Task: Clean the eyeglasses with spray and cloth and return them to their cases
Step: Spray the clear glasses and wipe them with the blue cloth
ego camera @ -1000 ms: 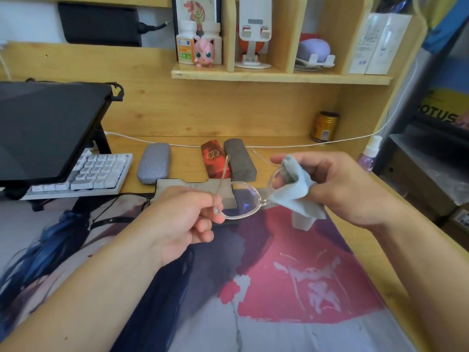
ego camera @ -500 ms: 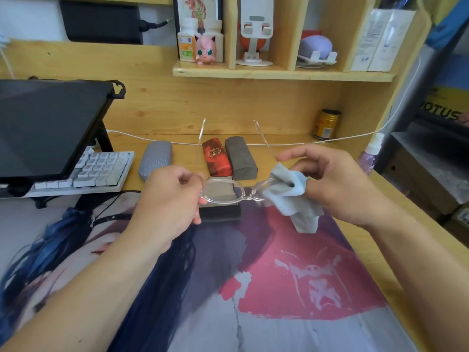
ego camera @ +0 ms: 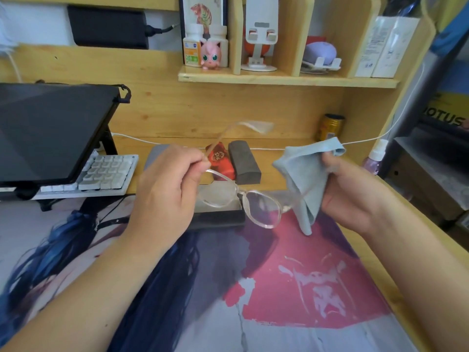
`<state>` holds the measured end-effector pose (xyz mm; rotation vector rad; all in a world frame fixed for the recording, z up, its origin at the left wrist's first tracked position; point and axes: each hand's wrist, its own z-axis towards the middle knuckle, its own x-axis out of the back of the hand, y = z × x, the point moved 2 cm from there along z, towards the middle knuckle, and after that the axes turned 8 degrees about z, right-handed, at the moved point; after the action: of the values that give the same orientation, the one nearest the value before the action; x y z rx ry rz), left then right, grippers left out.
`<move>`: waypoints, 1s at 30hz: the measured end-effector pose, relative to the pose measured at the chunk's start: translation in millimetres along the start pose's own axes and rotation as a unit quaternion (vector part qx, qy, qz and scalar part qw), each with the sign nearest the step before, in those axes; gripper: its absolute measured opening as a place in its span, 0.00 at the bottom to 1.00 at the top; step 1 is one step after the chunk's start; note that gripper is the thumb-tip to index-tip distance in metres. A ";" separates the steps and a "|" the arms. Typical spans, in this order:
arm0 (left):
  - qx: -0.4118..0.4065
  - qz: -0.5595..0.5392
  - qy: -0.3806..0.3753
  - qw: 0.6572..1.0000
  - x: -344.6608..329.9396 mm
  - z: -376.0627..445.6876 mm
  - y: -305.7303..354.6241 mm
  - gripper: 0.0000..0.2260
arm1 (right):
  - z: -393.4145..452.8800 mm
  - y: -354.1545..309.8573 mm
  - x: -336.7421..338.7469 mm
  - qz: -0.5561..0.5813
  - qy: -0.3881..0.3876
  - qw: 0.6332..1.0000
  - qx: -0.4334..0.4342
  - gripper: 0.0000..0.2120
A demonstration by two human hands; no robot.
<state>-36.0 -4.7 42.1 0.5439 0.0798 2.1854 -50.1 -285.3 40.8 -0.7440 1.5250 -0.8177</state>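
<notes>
Clear-framed eyeglasses (ego camera: 250, 199) hang in the air over the desk mat, lenses facing down and right. My left hand (ego camera: 167, 189) pinches the left temple arm near its hinge, and that arm sticks up toward the shelf. My right hand (ego camera: 352, 194) grips a light blue cloth (ego camera: 303, 176), folded round the glasses' right temple near the right lens. An open dark case (ego camera: 218, 219) lies on the mat just under the glasses. A red case (ego camera: 220, 161) and a dark grey case (ego camera: 245, 163) lie behind. A spray bottle (ego camera: 374, 158) stands at the right desk edge.
A white keyboard (ego camera: 101, 174) and a raised dark screen (ego camera: 48, 133) fill the left. A grey case (ego camera: 157, 153) peeks out behind my left hand. A gold can (ego camera: 330, 127) stands at the back; a white cable (ego camera: 279, 148) runs along the desk. A shelf (ego camera: 286, 80) hangs above.
The glasses turned: my left hand shifted from the left lens rim to the temple arm and rose. My right hand slid the cloth off the right lens toward the right temple.
</notes>
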 end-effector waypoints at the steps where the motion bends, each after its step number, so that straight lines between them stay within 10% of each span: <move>1: -0.030 -0.006 0.005 1.000 0.5 0.0 2.6 0.09 | -0.7 0.9 -1.0 0.002 -0.030 0.999 -0.025 0.22; 6: -0.107 -0.021 0.004 0.994 -1.2 -0.8 9.6 0.04 | -17.3 10.3 -6.6 -0.080 -0.178 0.966 -0.170 0.24; 12: -0.148 -0.003 0.008 0.989 1.1 -0.7 15.4 0.02 | -28.9 9.6 -16.8 -0.225 -0.200 0.944 -0.133 0.08; 22: -0.147 0.007 -0.023 0.989 -3.0 -1.6 18.3 0.01 | -36.1 36.3 -37.6 -0.455 -0.302 0.822 -0.162 0.14; 30: -0.057 -0.022 -0.028 0.998 -3.5 -0.3 5.8 0.10 | -36.8 38.2 -37.7 -0.312 -0.261 0.890 -0.208 0.10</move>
<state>-38.5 -11.0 42.0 0.5336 -0.0628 2.1162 -83.0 -229.9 31.7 -1.6848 0.9651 -0.6620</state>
